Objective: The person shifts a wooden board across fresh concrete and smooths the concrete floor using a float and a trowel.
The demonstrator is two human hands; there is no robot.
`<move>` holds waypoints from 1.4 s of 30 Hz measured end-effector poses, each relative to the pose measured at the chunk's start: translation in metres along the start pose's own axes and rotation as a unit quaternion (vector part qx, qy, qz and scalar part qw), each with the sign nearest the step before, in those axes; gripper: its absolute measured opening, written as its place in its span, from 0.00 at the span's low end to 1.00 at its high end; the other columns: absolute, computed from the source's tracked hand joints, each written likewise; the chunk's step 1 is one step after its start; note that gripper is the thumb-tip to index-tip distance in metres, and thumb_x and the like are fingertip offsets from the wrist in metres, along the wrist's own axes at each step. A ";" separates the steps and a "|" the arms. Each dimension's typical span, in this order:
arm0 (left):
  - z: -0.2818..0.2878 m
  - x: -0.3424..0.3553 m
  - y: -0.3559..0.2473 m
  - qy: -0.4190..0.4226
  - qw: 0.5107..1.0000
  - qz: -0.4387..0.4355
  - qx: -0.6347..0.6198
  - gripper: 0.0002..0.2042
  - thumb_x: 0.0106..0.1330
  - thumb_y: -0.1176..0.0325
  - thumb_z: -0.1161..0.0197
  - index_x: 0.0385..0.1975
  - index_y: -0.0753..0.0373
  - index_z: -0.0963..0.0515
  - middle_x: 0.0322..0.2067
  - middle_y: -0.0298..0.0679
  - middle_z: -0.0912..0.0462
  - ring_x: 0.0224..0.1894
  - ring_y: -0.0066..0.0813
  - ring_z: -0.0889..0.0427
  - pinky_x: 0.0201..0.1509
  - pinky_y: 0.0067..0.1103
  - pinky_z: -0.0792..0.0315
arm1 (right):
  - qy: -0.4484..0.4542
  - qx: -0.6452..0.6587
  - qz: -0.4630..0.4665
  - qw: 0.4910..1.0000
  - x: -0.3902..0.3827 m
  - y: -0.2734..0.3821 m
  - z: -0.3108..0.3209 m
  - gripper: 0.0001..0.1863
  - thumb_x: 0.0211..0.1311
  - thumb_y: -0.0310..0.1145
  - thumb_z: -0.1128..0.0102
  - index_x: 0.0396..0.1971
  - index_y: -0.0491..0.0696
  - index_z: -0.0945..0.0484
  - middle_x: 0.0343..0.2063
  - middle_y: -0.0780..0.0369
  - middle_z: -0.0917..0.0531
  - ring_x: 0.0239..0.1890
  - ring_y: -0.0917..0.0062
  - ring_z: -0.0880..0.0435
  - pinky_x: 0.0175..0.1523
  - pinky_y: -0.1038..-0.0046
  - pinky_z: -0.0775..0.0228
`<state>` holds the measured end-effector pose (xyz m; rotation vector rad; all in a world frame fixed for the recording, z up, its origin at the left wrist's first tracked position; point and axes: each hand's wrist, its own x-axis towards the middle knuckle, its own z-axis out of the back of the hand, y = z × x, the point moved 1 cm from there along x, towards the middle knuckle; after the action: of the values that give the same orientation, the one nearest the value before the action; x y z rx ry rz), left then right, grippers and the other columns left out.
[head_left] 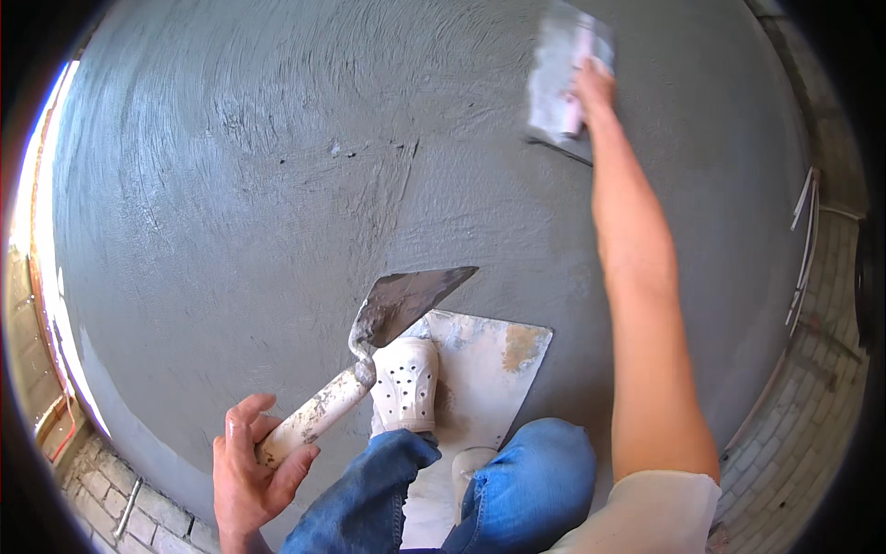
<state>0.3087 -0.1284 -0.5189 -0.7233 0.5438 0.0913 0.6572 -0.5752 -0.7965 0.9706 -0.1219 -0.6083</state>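
My left hand grips the pale, cement-spattered handle of a pointing trowel between thumb and fingers. Its pointed blade is raised over the wet grey cement, tip toward the right. Far out at the upper right, my right hand is closed round the light handle of a rectangular plastering trowel. That trowel is slightly blurred; its flat blade lies on or just above the cement, with a dark line along its near edge. Smoother cement spreads around it, while rough strokes mark the left part.
A white clog on my foot rests on a stained flat board upon the cement. My bent jeans knee is beside it. Brick paving borders the right, with thin pale strips; more bricks lie lower left.
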 end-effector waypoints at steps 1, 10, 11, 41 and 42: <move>0.001 0.002 -0.001 0.007 1.000 0.005 -0.011 0.30 0.51 0.71 0.28 0.51 0.70 0.38 0.22 0.49 0.18 0.21 0.39 0.16 0.25 0.24 0.26 | 0.048 -0.026 0.046 0.997 -0.019 0.011 -0.022 0.18 0.69 0.42 0.53 0.39 0.41 0.23 0.19 0.62 0.24 0.19 0.80 0.23 0.24 0.72 0.28; 0.009 0.001 0.004 0.016 0.997 0.049 -0.054 0.29 0.51 0.67 0.27 0.51 0.66 0.35 0.23 0.47 0.18 0.23 0.42 0.16 0.28 0.26 0.25 | 0.297 -0.112 0.149 0.937 -0.118 -0.101 0.078 0.22 0.68 0.40 0.49 0.54 0.40 0.25 0.48 0.52 0.18 0.57 0.70 0.23 0.61 0.69 0.36; 0.010 0.003 0.003 0.033 0.998 0.035 -0.030 0.29 0.52 0.66 0.27 0.51 0.66 0.35 0.23 0.47 0.18 0.24 0.43 0.16 0.29 0.27 0.25 | 0.237 -0.160 0.172 0.943 -0.094 -0.099 0.075 0.22 0.68 0.41 0.50 0.54 0.41 0.25 0.43 0.54 0.16 0.48 0.72 0.19 0.53 0.70 0.29; 0.019 0.027 0.028 0.194 0.979 0.047 -0.046 0.26 0.55 0.63 0.29 0.50 0.65 0.32 0.28 0.48 0.18 0.29 0.47 0.16 0.32 0.32 0.23 | 0.385 -0.172 0.289 0.860 -0.180 -0.055 -0.097 0.20 0.66 0.42 0.49 0.55 0.52 0.26 0.47 0.52 0.18 0.51 0.59 0.19 0.56 0.68 0.29; 0.016 0.029 0.031 0.197 0.978 0.051 -0.044 0.26 0.55 0.63 0.29 0.50 0.65 0.32 0.28 0.48 0.18 0.29 0.47 0.16 0.32 0.32 0.23 | 0.394 -0.154 0.257 0.869 -0.179 -0.041 -0.123 0.20 0.67 0.43 0.50 0.55 0.50 0.25 0.46 0.51 0.18 0.49 0.62 0.19 0.55 0.68 0.29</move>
<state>0.3324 -0.0974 -0.5424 -0.8051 0.9608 0.0678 0.5360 -0.4054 -0.8698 0.7628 0.4286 0.2858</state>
